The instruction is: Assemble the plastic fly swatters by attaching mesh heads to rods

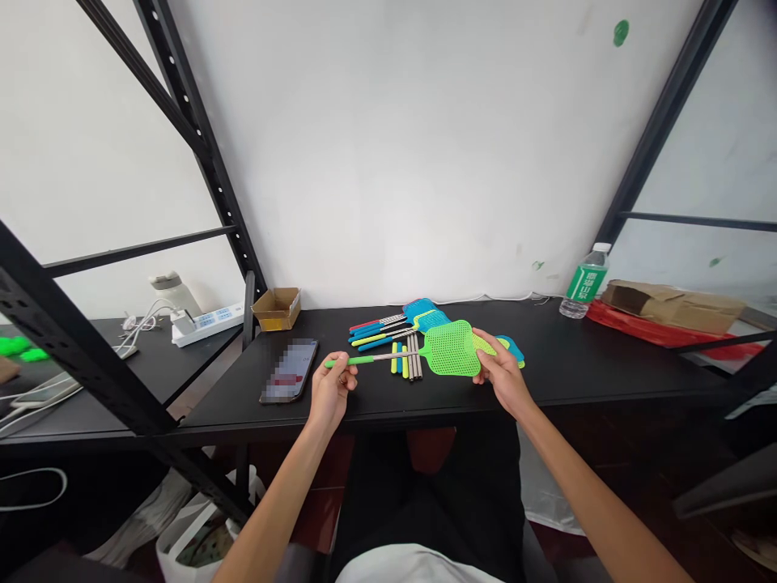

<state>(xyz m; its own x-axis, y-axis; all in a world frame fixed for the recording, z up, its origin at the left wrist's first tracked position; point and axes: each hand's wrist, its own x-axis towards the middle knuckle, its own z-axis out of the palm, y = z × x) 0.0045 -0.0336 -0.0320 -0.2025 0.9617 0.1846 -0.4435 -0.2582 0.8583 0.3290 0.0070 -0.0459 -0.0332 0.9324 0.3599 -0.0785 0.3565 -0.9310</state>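
Note:
A green fly swatter with a perforated head and a thin metal shaft is held level above the black table. My left hand pinches its green handle. At the other end, my right hand grips the edge of the swatter head. Behind it lies a pile of fly swatters with blue, yellow and red handles. Beneath the held one are loose metal rods and short yellow and blue handles. Yellow and blue swatter heads lie partly hidden behind my right hand.
A phone and a small open cardboard box are on the left of the table. To the right stand a water bottle and a flattened carton on red plastic. Black rack posts flank the space. A power strip sits further left.

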